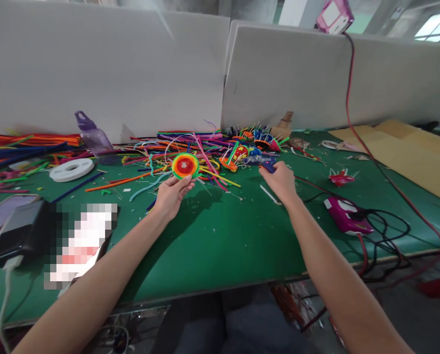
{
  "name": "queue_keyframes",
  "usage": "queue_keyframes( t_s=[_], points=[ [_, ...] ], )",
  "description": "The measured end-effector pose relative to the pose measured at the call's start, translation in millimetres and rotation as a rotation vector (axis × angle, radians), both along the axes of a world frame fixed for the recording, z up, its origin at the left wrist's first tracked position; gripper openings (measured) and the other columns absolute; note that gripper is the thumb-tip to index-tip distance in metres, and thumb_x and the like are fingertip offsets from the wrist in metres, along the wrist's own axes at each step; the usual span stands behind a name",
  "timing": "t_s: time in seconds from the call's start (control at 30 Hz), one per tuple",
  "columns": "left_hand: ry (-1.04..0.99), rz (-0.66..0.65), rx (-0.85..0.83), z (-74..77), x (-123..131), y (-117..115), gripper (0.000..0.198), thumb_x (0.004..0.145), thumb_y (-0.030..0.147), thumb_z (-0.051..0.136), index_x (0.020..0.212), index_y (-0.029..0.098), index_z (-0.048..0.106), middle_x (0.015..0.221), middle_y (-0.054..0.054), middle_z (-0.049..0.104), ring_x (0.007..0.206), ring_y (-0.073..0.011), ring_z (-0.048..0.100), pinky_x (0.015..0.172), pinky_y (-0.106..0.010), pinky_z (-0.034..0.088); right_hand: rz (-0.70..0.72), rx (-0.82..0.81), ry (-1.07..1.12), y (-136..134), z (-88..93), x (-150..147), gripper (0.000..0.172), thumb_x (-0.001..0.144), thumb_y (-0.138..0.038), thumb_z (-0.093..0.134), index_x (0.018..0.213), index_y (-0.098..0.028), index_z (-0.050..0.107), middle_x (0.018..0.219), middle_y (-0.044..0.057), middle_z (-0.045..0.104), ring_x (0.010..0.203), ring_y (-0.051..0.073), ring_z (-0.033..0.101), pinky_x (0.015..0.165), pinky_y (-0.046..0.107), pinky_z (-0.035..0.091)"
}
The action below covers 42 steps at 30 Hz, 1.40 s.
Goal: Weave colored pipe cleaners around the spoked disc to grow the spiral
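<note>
My left hand (173, 196) pinches the lower edge of a coiled pipe-cleaner disc (185, 166), held up above the table. Its rings run from red at the middle through orange and yellow to a green rim. To the right, my right hand (281, 181) is wrapped round the handle of a blue glue gun (266, 162). The gun's front end points left, towards the disc, with a gap between them. Behind both hands lie loose pipe cleaners (161, 142) in many colours. Small decorated pieces with thin white spikes (242, 152) sit just beyond the glue gun.
A purple bottle (94, 140) and a white spool (72, 170) stand at the left, near a phone (11, 211) and a black box (24, 236). On the right are a magenta device (347, 216) with tangled cables, a red spiky piece (341, 178) and brown card (407, 147). White panels (105, 64) rise behind.
</note>
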<state>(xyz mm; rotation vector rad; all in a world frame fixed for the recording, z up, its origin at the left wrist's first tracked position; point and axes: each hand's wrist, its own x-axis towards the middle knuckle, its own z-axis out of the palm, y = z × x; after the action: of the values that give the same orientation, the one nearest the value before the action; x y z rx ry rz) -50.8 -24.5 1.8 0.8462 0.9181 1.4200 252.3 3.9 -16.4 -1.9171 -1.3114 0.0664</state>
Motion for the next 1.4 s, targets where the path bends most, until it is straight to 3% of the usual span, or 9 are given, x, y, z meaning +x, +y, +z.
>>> queue_keyframes(
  t_s=[0.1, 0.17, 0.23, 0.3, 0.37, 0.47, 0.6, 1.0, 1.4],
  points=[
    [0.016, -0.011, 0.02, 0.2, 0.4, -1.0, 0.012, 0.064, 0.015, 0.082, 0.072, 0.011, 0.074, 0.07, -0.006, 0.073, 0.062, -0.0076, 0.063, 0.064, -0.017, 0.051, 0.036, -0.17, -0.143, 0.5, -6.6, 5.5, 0.032, 0.075, -0.043, 0.066, 0.086, -0.013, 0.061, 0.083, 0.018, 0.067, 0.08, 0.032, 0.064, 0.069, 0.041, 0.047],
    [0.025, -0.024, 0.027, 0.6, 1.6, -2.3, 0.013, 0.063, 0.016, 0.082, 0.072, 0.012, 0.074, 0.07, -0.005, 0.072, 0.061, -0.0079, 0.063, 0.063, -0.018, 0.051, 0.043, -0.167, -0.229, -0.7, -7.7, 1.2, 0.034, 0.076, -0.042, 0.068, 0.087, -0.01, 0.063, 0.089, 0.022, 0.067, 0.088, 0.035, 0.064, 0.073, 0.044, 0.047],
    [0.034, -0.034, 0.03, 1.0, 3.3, -3.8, 0.014, 0.063, 0.017, 0.082, 0.072, 0.012, 0.074, 0.068, -0.005, 0.072, 0.061, -0.0083, 0.062, 0.062, -0.019, 0.05, 0.045, -0.01, -0.313, -4.8, -4.5, -11.5, 0.032, 0.076, -0.039, 0.068, 0.088, -0.01, 0.064, 0.097, 0.023, 0.066, 0.099, 0.037, 0.06, 0.08, 0.048, 0.045],
    [0.037, -0.04, 0.033, 1.4, 5.2, -5.4, 0.015, 0.061, 0.017, 0.083, 0.071, 0.011, 0.074, 0.067, -0.005, 0.071, 0.061, -0.0086, 0.062, 0.062, -0.019, 0.05, 0.17, 0.19, -0.295, -12.7, 1.9, -32.0, 0.02, 0.081, -0.034, 0.064, 0.082, -0.014, 0.064, 0.095, 0.017, 0.067, 0.1, 0.032, 0.059, 0.084, 0.048, 0.044],
    [0.03, -0.049, 0.041, 1.1, 7.0, -6.7, 0.016, 0.06, 0.018, 0.084, 0.071, 0.011, 0.074, 0.066, -0.004, 0.071, 0.062, -0.0087, 0.063, 0.062, -0.018, 0.051, 0.442, 0.26, -0.119, -23.0, 8.4, -56.7, 0.025, 0.087, -0.036, 0.056, 0.072, -0.018, 0.063, 0.078, 0.009, 0.066, 0.081, 0.023, 0.06, 0.078, 0.04, 0.045],
    [0.026, -0.073, 0.047, -0.9, 9.7, -8.2, 0.018, 0.059, 0.021, 0.085, 0.071, 0.012, 0.074, 0.068, -0.005, 0.071, 0.061, -0.0085, 0.063, 0.063, -0.018, 0.051, 0.842, 0.107, 0.278, -37.0, 12.6, -89.2, 0.031, 0.089, -0.044, 0.055, 0.074, -0.019, 0.065, 0.069, 0.003, 0.065, 0.066, 0.016, 0.059, 0.067, 0.031, 0.045],
    [0.051, -0.154, 0.046, -4.5, 13.4, -10.9, 0.022, 0.059, 0.024, 0.086, 0.074, 0.012, 0.074, 0.073, -0.006, 0.073, 0.061, -0.0091, 0.064, 0.064, -0.02, 0.052, 1.022, 0.003, 0.622, -43.2, 7.4, -108.1, 0.028, 0.081, -0.048, 0.064, 0.083, -0.021, 0.065, 0.073, 0.001, 0.064, 0.065, 0.013, 0.057, 0.055, 0.025, 0.042],
    [0.055, -0.279, 0.01, -6.0, 16.2, -14.4, 0.024, 0.055, 0.025, 0.089, 0.068, 0.011, 0.074, 0.071, -0.008, 0.074, 0.059, -0.0091, 0.063, 0.061, -0.019, 0.052, 1.043, -0.044, 0.968, -46.4, 5.1, -116.2, 0.029, 0.072, -0.047, 0.074, 0.075, -0.02, 0.063, 0.065, -0.002, 0.061, 0.056, 0.01, 0.053, 0.044, 0.022, 0.032],
    [0.095, -0.218, 0.085, -5.1, 18.3, -15.2, 0.024, 0.056, 0.027, 0.088, 0.069, 0.012, 0.074, 0.066, -0.005, 0.072, 0.058, -0.0102, 0.063, 0.064, -0.023, 0.053, 1.007, -0.16, 1.152, -47.4, 6.3, -116.3, 0.033, 0.066, -0.046, 0.079, 0.075, -0.019, 0.063, 0.064, -0.002, 0.061, 0.055, 0.008, 0.054, 0.043, 0.021, 0.03]
  ],
)
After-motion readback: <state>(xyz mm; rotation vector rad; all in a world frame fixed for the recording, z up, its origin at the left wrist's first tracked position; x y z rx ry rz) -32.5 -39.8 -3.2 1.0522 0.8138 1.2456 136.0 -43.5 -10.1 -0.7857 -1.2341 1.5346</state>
